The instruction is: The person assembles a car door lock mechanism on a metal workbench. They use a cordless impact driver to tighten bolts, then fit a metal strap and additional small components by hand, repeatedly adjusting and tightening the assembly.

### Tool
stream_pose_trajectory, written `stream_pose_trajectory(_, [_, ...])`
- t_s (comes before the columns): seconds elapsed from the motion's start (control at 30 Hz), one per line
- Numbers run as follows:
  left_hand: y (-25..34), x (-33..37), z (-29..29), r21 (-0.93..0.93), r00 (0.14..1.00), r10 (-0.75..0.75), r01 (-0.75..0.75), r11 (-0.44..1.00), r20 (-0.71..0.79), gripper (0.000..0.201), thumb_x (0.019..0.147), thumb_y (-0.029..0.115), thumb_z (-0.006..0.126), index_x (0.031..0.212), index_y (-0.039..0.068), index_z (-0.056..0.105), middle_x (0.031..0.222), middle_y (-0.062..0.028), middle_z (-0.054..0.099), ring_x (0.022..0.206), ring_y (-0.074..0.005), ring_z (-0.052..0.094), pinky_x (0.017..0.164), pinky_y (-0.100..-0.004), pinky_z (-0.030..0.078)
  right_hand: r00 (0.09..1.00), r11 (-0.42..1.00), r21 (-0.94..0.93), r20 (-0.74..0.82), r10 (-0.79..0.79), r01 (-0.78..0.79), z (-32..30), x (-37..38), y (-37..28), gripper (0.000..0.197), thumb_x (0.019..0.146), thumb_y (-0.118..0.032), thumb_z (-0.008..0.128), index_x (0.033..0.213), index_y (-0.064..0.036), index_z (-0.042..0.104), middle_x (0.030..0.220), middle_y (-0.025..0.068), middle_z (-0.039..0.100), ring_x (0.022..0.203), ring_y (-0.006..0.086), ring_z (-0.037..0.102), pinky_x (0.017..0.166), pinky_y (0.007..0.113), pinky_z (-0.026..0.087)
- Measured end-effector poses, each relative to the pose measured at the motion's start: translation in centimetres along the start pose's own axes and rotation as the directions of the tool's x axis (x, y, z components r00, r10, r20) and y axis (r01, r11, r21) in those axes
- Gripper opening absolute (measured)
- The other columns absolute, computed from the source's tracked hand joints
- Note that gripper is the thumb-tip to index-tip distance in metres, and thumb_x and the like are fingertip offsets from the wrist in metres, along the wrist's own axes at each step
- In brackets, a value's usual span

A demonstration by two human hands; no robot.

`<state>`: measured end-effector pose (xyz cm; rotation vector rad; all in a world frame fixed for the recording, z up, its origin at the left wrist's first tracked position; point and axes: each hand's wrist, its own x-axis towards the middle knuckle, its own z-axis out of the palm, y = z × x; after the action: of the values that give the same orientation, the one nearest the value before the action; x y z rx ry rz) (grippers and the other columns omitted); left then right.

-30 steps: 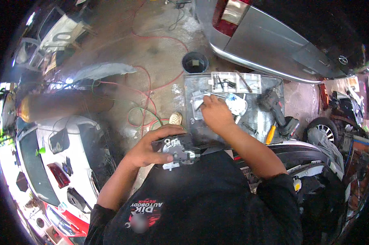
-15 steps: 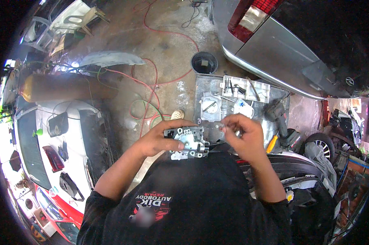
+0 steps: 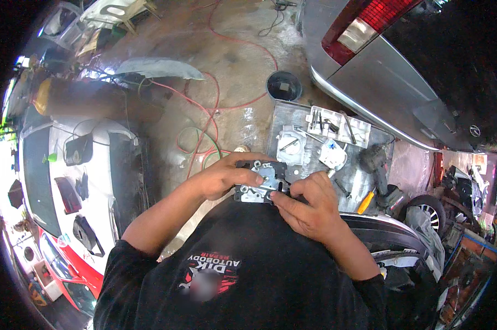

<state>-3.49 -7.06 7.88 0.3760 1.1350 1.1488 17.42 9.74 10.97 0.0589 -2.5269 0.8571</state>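
Since the frame half a second ago, the right hand [image 3: 312, 206] has come in from the bench side to meet the metal part [image 3: 252, 192], closing the gap between them.

Nearest is the black shirt [image 3: 259, 264], with the metal part held up just in front of it, probably so that both hands can work close to the body. The left hand [image 3: 218, 177] grasps the part from its side, thumb pressed across the top face; this seems meant to steady it and leave the other end reachable. The right hand's thumb touches that end, its fingers curled; I cannot tell whether they pinch something small.

Beyond, on the bench [image 3: 354, 175], a yellow-handled tool [image 3: 366, 202] lies near the close edge and a power drill [image 3: 373, 159] behind it, likely for easy reach by the right hand. Farther in lie a white piece with a blue mark [image 3: 332, 156] and a pale tray [image 3: 295, 151]. Behind them, a white case [image 3: 361, 135] gathers slim dark tools, perhaps to keep them from rolling.

Past the bench stand a dark bucket [image 3: 298, 92] and a silver car [image 3: 364, 82].
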Motion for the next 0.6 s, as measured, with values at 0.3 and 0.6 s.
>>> stream_pose_trajectory(0.3, [-0.3, 0.4, -0.3, 0.037, 0.999, 0.029, -0.031, 0.999, 0.046, 0.076, 0.081, 0.032, 0.079, 0.146, -0.004, 0.063, 0.131, -0.0144, 0.073, 0.121, -0.0235, 0.068, 0.108, -0.0374, 0.051, 0.993, 0.988, -0.097, 0.042, -0.113, 0.116, 0.2, 0.4, 0.1, 0.025, 0.080, -0.013, 0.090, 0.103, -0.0181, 0.083, 0.092, 0.0004, 0.056, 0.078, 0.0229, 0.054, 0.073, 0.042, 0.042])
stream_pose_trajectory(0.6, [0.0, 0.4, -0.4, 0.052, 0.997, 0.024, -0.027, 0.998, 0.069, 0.076, 0.083, 0.031, 0.081, 0.147, -0.005, 0.063, 0.131, -0.0144, 0.073, 0.122, -0.0236, 0.068, 0.108, -0.0375, 0.052, 0.961, 0.947, -0.200, 0.167, -0.220, 0.251, -1.1, 0.6, 0.4, 0.031, 0.084, -0.019, 0.076, 0.114, -0.0153, 0.079, 0.109, -0.0004, 0.064, 0.088, 0.0190, 0.057, 0.087, 0.044, 0.049])
